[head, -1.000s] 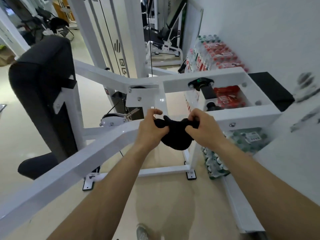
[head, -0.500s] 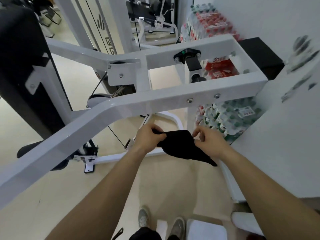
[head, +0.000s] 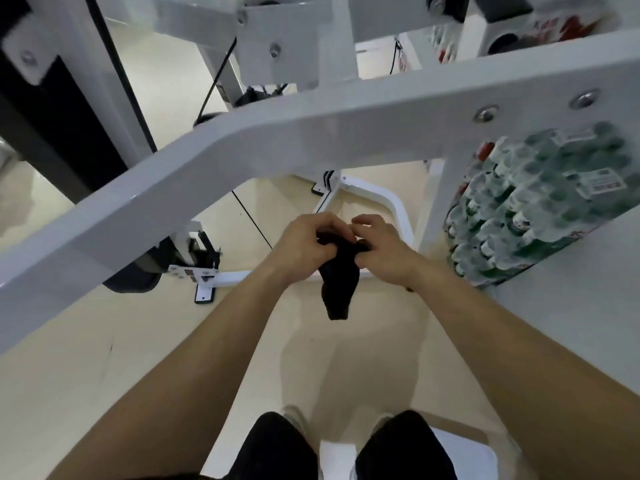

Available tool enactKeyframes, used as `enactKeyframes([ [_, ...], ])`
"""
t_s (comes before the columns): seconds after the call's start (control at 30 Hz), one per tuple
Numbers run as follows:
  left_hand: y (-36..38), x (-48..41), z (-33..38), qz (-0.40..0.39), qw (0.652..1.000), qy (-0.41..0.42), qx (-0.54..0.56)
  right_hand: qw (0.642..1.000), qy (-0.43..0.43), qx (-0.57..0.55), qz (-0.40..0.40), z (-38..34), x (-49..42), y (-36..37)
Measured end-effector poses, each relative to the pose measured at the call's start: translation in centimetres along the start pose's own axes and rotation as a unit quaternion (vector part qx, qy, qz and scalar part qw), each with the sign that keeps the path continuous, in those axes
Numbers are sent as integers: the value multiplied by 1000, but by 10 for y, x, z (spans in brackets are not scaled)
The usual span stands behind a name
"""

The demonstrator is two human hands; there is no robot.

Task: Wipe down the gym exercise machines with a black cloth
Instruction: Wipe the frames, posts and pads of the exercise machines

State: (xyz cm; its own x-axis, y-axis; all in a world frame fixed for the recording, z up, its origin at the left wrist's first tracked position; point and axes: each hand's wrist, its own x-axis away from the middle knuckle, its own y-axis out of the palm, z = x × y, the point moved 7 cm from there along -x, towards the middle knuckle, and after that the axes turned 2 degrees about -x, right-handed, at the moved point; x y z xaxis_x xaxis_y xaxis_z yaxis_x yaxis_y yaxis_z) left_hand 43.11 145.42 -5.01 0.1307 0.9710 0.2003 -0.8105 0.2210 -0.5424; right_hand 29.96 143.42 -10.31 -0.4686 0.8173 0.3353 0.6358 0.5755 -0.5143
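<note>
Head view. Both hands were raised in front of the person, below the white frame (head: 311, 143) of the machine and above the floor (head: 104, 341). The left hand (head: 304, 244) and the right hand (head: 384, 252) met at the top of the cloth (head: 337, 289). The fingers of each were curled and gripped its bunched upper edge, while the rest of the cloth hung free between the wrists in a narrow drooping fold. The cloth touched no part of the machine; the frame lay apart from it, higher in view. A black pad (head: 52, 116) stood at upper left, and shrink-wrapped bottles (head: 540, 209) were stacked at right beside the frame's upright.

Handling, as judged: the cloth appeared light, limp and non-fragile, collapsing under its own weight, so it would keep no shape unless folded or wadded. Gathering it into a palm-filling pad, held across the back with the fingers spread, would probably give a flat wiping face. A grip on one corner alone would leave loose ends to trail and snag on bolts.
</note>
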Motion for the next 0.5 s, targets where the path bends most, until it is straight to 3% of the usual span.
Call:
enactKeyframes([
  [0.1, -7, -14, -40, 33, 999, 21, 6, 999, -18, -49, -1, 14, -38, 23],
  [0.27, -11, -49, -109, 104, 992, 43, -49, 990, -77, -83, 86, 40, -95, 37],
  [0.5, -4, -103, -193, 127, 976, 84, -154, 978, -148, 13, 147, 84, -162, 56],
])
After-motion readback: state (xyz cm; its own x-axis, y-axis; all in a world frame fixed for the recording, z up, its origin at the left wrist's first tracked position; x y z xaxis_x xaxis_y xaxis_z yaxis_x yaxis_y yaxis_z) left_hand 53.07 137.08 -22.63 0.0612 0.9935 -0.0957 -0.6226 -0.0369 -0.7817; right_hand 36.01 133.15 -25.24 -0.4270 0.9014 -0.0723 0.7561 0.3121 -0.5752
